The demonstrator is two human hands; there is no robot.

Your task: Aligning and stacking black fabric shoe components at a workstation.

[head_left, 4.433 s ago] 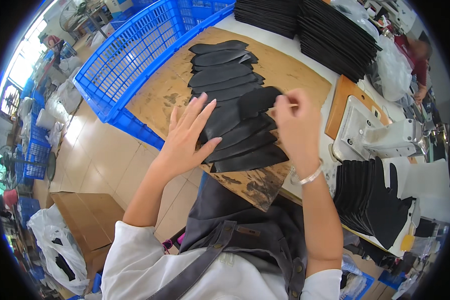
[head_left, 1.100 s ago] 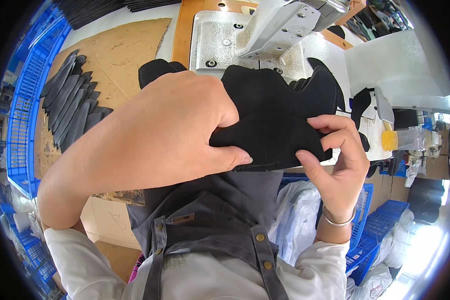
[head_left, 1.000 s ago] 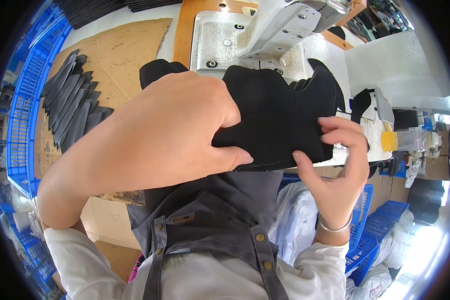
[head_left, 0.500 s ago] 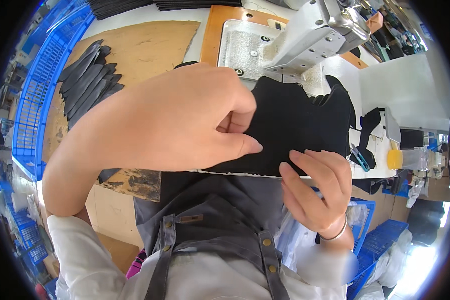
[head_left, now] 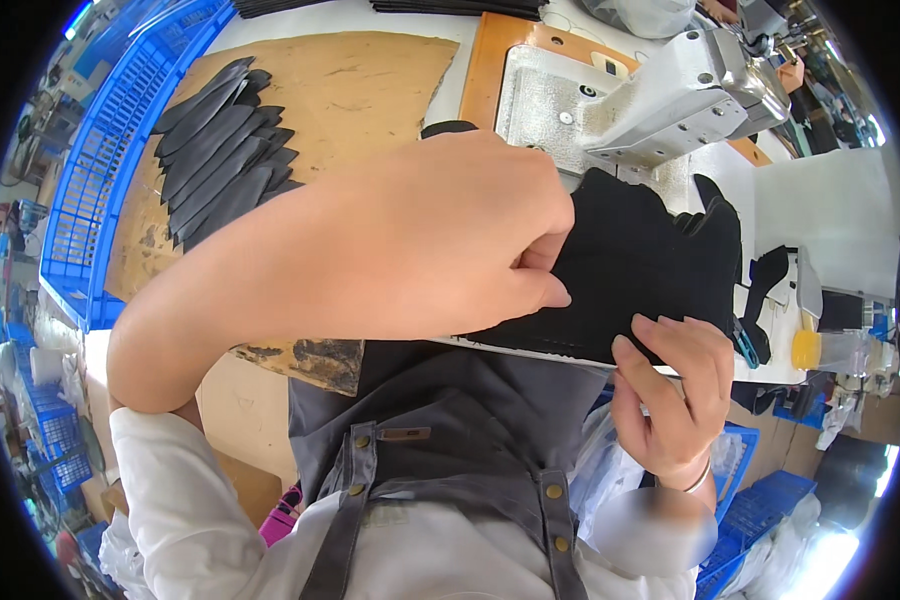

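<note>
A stack of black fabric pieces (head_left: 640,260) lies at the table's front edge, just before the sewing machine (head_left: 670,105). My left hand (head_left: 470,235) reaches across it from the left, fingers curled and the thumb close beside them. It appears to pinch the fabric, though the fingertips are partly hidden. At the near right edge of the stack, my right hand (head_left: 680,390) has its bent fingertips and thumb closed on the cloth's margin. The machine's needle area stands just beyond the fabric.
Dark leaf-shaped pieces (head_left: 220,150) lie overlapped on a brown board (head_left: 370,75) at left, beside a blue plastic basket (head_left: 100,190). On the right are small blue-handled snips (head_left: 746,343), a black cut piece (head_left: 765,290) and a yellow-capped container (head_left: 808,350).
The whole scene has shifted right in the picture as the view turned. My left thumb and fingers have drawn closer together. My right hand stays at the fabric's near edge.
</note>
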